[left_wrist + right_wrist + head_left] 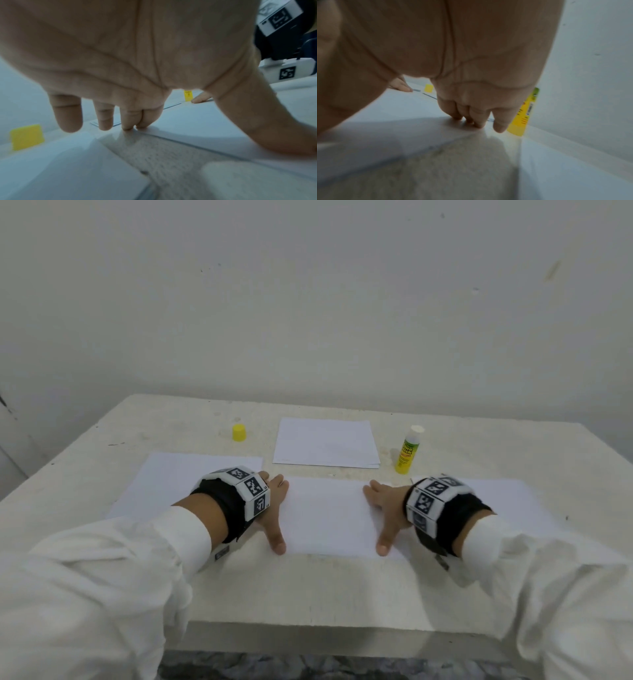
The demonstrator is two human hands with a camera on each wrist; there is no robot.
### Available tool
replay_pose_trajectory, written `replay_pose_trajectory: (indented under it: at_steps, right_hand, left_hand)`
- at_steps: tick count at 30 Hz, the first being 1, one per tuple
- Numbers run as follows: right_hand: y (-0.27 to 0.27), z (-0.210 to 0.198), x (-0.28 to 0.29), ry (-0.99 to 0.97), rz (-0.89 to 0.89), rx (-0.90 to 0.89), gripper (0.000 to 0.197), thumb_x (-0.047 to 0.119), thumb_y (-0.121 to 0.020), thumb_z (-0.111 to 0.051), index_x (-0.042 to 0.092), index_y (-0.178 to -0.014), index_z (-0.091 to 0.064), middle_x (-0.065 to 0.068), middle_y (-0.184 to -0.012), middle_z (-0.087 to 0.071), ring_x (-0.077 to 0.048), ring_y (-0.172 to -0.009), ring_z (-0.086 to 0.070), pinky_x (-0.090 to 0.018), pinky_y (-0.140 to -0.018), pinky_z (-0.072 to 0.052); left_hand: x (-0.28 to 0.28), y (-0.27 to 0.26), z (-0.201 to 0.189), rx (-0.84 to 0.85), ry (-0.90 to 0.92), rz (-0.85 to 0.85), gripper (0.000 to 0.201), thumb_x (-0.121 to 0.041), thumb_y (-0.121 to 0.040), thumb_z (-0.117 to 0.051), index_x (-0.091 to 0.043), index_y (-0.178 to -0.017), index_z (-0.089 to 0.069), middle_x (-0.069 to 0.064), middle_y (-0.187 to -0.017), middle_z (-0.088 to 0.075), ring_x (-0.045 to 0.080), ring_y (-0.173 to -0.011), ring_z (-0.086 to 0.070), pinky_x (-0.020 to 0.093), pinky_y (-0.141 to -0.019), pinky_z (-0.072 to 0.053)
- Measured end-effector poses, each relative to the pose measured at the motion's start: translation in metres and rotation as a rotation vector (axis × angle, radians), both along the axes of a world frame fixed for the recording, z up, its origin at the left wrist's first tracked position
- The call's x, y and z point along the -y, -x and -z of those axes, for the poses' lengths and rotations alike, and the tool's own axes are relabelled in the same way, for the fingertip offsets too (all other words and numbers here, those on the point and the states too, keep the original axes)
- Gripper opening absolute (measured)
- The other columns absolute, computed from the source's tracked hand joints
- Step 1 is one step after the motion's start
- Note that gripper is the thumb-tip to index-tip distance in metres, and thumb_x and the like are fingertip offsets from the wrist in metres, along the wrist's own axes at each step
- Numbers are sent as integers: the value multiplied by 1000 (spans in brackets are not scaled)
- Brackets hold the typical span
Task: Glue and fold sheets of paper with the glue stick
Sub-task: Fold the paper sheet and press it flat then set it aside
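A white sheet [329, 515] lies flat in the middle of the table, between my two hands. My left hand [275, 508] presses its left edge, fingertips [127, 121] on the far corner and thumb along the near side. My right hand [382, 513] presses the right edge the same way, fingertips [474, 117] down on the paper. Both hands are spread and hold nothing. The yellow glue stick [407, 450] stands upright and uncapped just beyond my right hand. Its yellow cap [239, 432] sits apart at the back left.
A small stack of white paper [325, 443] lies at the back centre. Single sheets lie flat on the left [178, 484] and on the right [507, 498], partly under my wrists. The table [308, 587] ends against a pale wall.
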State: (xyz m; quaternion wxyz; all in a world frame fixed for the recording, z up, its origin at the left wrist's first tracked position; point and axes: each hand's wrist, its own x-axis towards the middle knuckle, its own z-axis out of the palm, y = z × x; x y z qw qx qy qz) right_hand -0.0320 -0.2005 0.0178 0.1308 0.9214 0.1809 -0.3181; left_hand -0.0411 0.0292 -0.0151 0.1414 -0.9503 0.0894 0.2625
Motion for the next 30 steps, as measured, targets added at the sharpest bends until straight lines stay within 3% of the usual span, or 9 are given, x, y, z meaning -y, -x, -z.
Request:
replay_pose_trajectory:
  at_steps: [5, 9, 11, 16, 21, 25, 30]
  right_hand:
    - [0, 1, 16, -29, 4, -8, 120, 43, -75, -76, 9, -151, 11, -6, -159, 14, -23, -147, -1, -42, -118, -11]
    - [-2, 4, 11, -8, -9, 10, 121, 43, -73, -77, 7, -151, 9, -9, -159, 7, -25, -147, -4, -44, -118, -13]
    - [-4, 6, 11, 0, -4, 18, 123, 45, -72, -78, 8, -151, 9, -9, -159, 6, -26, -147, -4, -44, -118, -13]
    - [-3, 9, 13, -15, 10, 28, 126, 47, -70, -78, 13, -151, 12, -7, -159, 9, -24, -147, 1, -45, -117, -8]
    - [-1, 5, 26, 8, 71, 22, 127, 51, -70, -76, 10, -150, 13, -6, -159, 12, -25, -147, -1, -43, -118, -11]
    - [0, 2, 33, 24, 63, 9, 123, 49, -74, -75, 7, -150, 12, -7, -159, 12, -25, -147, -1, -42, -118, -12]
    - [1, -1, 20, 120, 73, 48, 127, 57, -62, -79, 8, -151, -3, -9, -158, -9, -30, -144, -18, -48, -114, -24]
  left_hand:
    - [14, -8, -2, 2, -26, -40, 136, -78, -45, -73, -10, -147, -15, 7, -151, -22, 28, -137, -26, 48, -111, -28]
    - [53, -16, 4, -46, 47, -50, 154, -82, -39, -72, -12, -151, 7, 7, -160, 6, 31, -146, -8, 52, -115, -20]
    - [82, -17, 4, -40, 67, -25, 154, -83, -39, -71, -16, -151, 12, 6, -159, 12, 31, -146, -4, 53, -116, -18]
    - [132, -18, 3, -4, 122, 95, 138, -81, -47, -70, -25, -152, 2, 3, -159, -2, 31, -144, -11, 53, -115, -20]
    - [107, -23, 5, -56, 63, 12, 152, -83, -40, -71, -21, -150, 13, 2, -159, 13, 30, -146, -5, 55, -115, -18]
    - [69, -16, 0, -56, 43, -11, 147, -76, -51, -73, -9, -150, 13, 8, -159, 13, 28, -147, 0, 51, -118, -10]
    - [22, -5, -9, -81, -40, -24, 143, -71, -56, -75, -8, -150, 13, 6, -159, 13, 25, -147, -5, 49, -117, -9]
